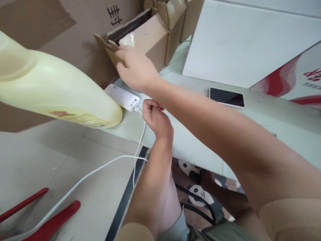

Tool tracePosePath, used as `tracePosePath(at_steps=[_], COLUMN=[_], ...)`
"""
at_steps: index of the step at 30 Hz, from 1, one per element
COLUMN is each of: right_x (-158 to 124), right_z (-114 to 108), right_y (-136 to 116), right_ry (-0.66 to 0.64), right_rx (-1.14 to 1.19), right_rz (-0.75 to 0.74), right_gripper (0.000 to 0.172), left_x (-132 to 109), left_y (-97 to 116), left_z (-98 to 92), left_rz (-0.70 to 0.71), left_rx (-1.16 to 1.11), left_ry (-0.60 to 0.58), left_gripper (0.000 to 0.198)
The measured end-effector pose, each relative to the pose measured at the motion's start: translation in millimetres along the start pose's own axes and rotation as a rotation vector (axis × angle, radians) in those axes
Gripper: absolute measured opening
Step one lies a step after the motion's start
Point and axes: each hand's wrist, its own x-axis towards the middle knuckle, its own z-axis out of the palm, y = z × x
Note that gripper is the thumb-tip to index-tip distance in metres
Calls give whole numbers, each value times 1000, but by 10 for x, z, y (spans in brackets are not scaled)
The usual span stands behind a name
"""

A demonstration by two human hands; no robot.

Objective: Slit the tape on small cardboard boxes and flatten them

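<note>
My right hand (pixel 136 68) reaches to the near corner of an open cardboard box (pixel 155 36). Its thumb and forefinger are apart, with their tips at the box's wall; the other fingers are hard to make out. Below it, my left hand (pixel 158 119) is curled closed above the table. A bit of red shows beside its fingers, too small to name. Close to both hands lies a white power bank (pixel 122 97) with a white cable (pixel 143 130) plugged into its end.
A large pale yellow bottle (pixel 62 87) looms at the left. A phone (pixel 226 97) lies on the pale green tabletop (pixel 193 144). White boxes (pixel 240 43) stand at the back right. Red bars (pixel 55 219) and a thick white cord (pixel 82 179) are at the lower left.
</note>
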Motion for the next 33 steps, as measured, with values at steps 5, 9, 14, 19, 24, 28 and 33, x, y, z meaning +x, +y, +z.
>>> tracePosePath(at_steps=[5, 9, 14, 19, 24, 28, 33], right_x=[-704, -1774, -3164, -3810, -3899, -4009, -4174], right_z=[-228, -608, -1182, -1442, -1534, -1552, -1525], right_y=[327, 667, 789, 649, 644, 773, 914], right_ry=[186, 303, 358, 440, 393, 341, 417], right_rx=[144, 441, 297, 208, 151, 196, 50], right_rz=[33, 87, 23, -28, -35, -148, -33], right_gripper=[22, 23, 34, 30, 28, 26, 17], left_x=[-169, -313, -299, -298, -461, -529, -671], left_y=[283, 470, 385, 151, 0, -47, 0], left_z=[-21, -35, -72, 59, 282, 332, 379], left_rz=[678, 781, 685, 646, 734, 761, 654], left_rx=[151, 234, 434, 621, 667, 768, 604], left_ry=[57, -7, -367, -651, -714, -797, -688], left_gripper=[23, 19, 21, 41, 64, 51, 19])
